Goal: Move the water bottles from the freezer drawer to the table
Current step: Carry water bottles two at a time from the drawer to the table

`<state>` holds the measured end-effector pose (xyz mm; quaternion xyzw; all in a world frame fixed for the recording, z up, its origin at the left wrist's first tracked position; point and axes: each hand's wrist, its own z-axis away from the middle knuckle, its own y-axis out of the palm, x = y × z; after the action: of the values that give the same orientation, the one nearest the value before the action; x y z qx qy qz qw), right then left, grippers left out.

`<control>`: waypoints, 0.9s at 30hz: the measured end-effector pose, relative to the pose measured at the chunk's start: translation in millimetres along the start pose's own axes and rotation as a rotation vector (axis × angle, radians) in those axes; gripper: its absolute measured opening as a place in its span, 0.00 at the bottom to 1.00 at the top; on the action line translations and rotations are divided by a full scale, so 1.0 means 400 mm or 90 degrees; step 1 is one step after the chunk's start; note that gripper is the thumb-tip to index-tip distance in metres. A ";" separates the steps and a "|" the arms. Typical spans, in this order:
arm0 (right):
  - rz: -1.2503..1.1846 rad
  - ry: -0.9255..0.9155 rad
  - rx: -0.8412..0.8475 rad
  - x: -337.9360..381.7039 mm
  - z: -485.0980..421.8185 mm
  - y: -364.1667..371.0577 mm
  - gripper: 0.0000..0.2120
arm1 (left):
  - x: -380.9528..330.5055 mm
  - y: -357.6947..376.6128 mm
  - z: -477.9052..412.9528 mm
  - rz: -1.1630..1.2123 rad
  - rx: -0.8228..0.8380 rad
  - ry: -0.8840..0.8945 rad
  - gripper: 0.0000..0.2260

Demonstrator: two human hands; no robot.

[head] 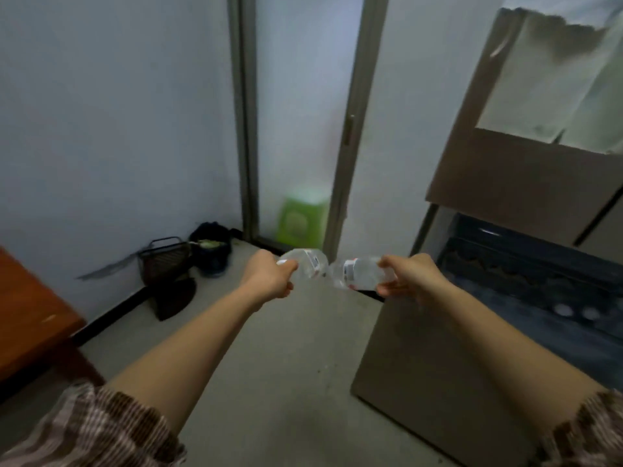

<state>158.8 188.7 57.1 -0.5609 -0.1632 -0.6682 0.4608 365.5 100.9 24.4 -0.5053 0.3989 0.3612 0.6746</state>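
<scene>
My left hand [269, 276] grips a clear plastic water bottle [308, 262] by its cap end, the bottle pointing right. In my right hand [409, 278] is a second clear bottle [355, 273], pointing left, its end close to the first one. Both bottles hang in the air above the grey floor, mid-frame. At the right the freezer drawer [526, 281] stands pulled out, dark inside, with two pale round bottle caps [576, 311] showing in it. A corner of the brown wooden table [30, 318] shows at the far left.
The fridge's brown door [499, 176] hangs above the drawer, and the drawer's brown front panel [428, 365] juts into the floor. A black wire basket [165, 261] and a dark bin [210, 251] stand against the wall. A green stool [301, 219] sits behind the sliding door.
</scene>
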 end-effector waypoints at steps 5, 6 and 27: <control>0.210 -0.095 0.103 0.008 0.039 0.310 0.12 | 0.192 -0.254 0.029 -0.133 -0.141 -0.094 0.16; 0.259 -0.127 0.131 0.015 0.051 0.375 0.13 | 0.231 -0.303 0.035 -0.152 -0.157 -0.110 0.16; 0.575 -0.616 0.649 0.340 0.312 1.675 0.22 | 0.620 -1.383 -0.053 -0.378 -0.391 -0.245 0.22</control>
<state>775.9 -128.2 18.9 -0.5200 -0.3849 0.0515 0.7608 958.9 -25.2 14.5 -0.6977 -0.0207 0.3414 0.6295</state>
